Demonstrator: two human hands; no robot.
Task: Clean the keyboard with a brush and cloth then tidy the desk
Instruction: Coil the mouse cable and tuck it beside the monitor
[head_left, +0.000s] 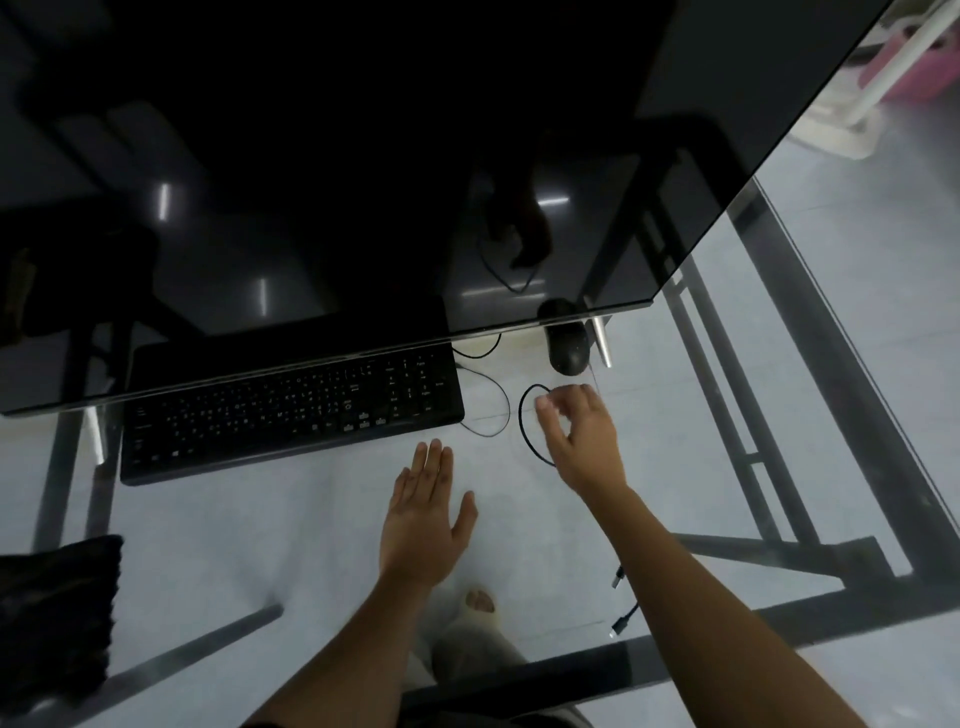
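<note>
- Glass surface (270, 525) on a dark metal frame; pale tiled floor shows through it. Dim light.
- Large dark monitor (363, 156) overhangs the far side, screen off, reflecting the room.
- Keyboard (291, 415): black, full-size with number pad, white legends on the keys. Lies flat on the glass, its far edge tucked under the monitor's lower rim, slightly angled.
- Black mouse (570, 349) sits right of the keyboard, partly beneath the monitor edge.
- Thin black cable (525, 431) loops on the glass between keyboard and right hand.
- Left hand (423, 519): open, palm down, fingers together and extended, just in front of the keyboard's right end; holds nothing.
- Right hand (579, 441): fingers loosely curled over the cable loop; whether it actually pinches the cable, cannot tell.
- Dark fabric item (54, 618) at the left near edge of the surface.
- Two loose cable plugs (621, 621) lie by the right forearm.
</note>
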